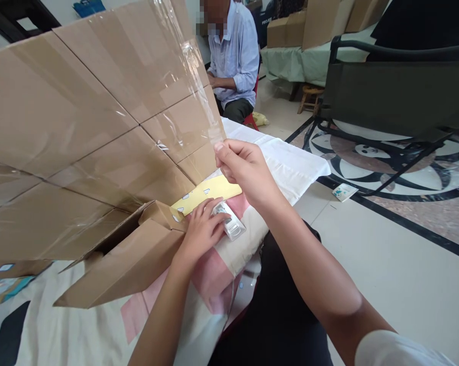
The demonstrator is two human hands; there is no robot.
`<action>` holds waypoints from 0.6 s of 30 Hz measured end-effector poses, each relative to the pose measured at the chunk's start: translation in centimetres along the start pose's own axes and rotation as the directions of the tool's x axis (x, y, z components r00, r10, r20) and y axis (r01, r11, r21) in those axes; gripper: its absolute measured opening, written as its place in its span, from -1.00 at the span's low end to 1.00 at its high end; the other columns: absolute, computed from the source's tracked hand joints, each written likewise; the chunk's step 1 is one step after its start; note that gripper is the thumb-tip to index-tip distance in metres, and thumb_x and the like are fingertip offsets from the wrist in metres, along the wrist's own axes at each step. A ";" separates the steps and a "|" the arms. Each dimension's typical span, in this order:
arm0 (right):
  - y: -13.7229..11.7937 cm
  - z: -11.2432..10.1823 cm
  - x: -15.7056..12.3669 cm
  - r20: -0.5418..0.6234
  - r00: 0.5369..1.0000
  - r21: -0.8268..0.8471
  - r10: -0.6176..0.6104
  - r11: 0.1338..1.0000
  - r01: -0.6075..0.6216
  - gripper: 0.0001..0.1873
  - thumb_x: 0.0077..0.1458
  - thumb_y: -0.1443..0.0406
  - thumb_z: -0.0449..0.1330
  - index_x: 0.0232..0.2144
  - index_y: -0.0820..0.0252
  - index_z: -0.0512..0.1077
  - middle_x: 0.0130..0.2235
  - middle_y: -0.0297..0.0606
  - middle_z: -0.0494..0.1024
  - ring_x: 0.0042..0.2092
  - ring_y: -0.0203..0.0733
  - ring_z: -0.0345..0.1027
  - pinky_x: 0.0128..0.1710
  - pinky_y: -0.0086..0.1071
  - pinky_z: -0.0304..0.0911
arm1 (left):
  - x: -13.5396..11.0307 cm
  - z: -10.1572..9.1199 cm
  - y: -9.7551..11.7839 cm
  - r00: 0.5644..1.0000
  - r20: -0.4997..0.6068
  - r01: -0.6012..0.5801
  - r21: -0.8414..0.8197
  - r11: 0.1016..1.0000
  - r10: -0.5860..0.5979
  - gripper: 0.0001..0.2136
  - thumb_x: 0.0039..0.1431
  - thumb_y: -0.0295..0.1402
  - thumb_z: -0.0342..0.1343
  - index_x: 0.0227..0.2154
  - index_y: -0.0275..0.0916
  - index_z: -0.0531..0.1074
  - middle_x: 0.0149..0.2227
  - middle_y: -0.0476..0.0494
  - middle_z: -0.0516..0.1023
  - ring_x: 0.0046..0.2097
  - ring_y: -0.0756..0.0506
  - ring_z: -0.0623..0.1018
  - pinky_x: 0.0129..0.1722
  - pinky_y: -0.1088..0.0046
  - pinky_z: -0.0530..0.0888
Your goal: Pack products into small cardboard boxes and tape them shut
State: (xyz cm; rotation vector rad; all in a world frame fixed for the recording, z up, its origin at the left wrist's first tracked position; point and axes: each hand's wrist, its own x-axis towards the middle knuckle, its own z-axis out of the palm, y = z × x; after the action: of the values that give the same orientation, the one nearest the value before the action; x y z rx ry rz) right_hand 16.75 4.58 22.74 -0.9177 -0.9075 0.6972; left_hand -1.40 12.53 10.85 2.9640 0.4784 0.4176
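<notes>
Pink-and-cream cloth [212,277] is spread before a tall, taped cardboard panel [95,107]. At its right edge, the panel or clear tape [214,133], which cannot be told, is pinched by the right hand [241,165]. In front of the panel, a small white item [234,229] is touched by the left hand [202,231], fingers loosely bent. Edge handling seems under way; next, a steady pinch seems needed.

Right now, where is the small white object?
The small white object sits just below the head view's middle, on the thumb side of the left hand, near the yellow strip.
</notes>
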 end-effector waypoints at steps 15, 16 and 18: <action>0.0 0.2 -0.1 0.010 1.000 -0.008 0.022 1.000 -0.022 -0.40 0.15 -0.19 0.23 -0.59 0.14 0.26 -0.58 -0.47 0.03 -0.52 -0.37 -0.14 -0.54 -0.40 -0.17 | 4.6 -1.8 -0.4 0.937 0.271 -0.211 -0.066 0.975 0.221 -0.81 0.07 -0.53 0.10 -0.34 -0.09 0.50 0.11 -0.16 0.48 0.29 -0.35 0.30 0.19 -0.02 0.32; 0.0 0.2 -0.1 0.014 1.000 -0.003 0.018 1.000 -0.018 -0.40 0.15 -0.18 0.24 -0.59 0.14 0.26 -0.58 -0.47 0.02 -0.52 -0.37 -0.14 -0.54 -0.40 -0.17 | 5.0 -1.8 -0.3 0.930 0.296 -0.208 -0.069 0.976 0.219 -0.83 0.08 -0.51 0.10 -0.35 -0.09 0.50 0.08 -0.17 0.49 0.28 -0.36 0.31 0.17 -0.01 0.33; 0.0 0.1 -0.1 0.020 1.000 0.005 0.009 1.000 -0.010 -0.42 0.15 -0.16 0.24 -0.59 0.14 0.27 -0.58 -0.47 0.02 -0.52 -0.37 -0.14 -0.54 -0.40 -0.17 | 5.6 -2.0 -0.3 0.915 0.345 -0.191 -0.087 0.978 0.209 -0.87 0.12 -0.47 0.11 -0.37 -0.09 0.51 0.02 -0.18 0.50 0.24 -0.35 0.34 0.14 0.02 0.35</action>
State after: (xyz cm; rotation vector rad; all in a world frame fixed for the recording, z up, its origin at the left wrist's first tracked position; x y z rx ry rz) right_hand 16.61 4.55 22.71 -0.9125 -0.9189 0.7176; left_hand 3.02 14.77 14.09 2.9513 0.1213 -0.0904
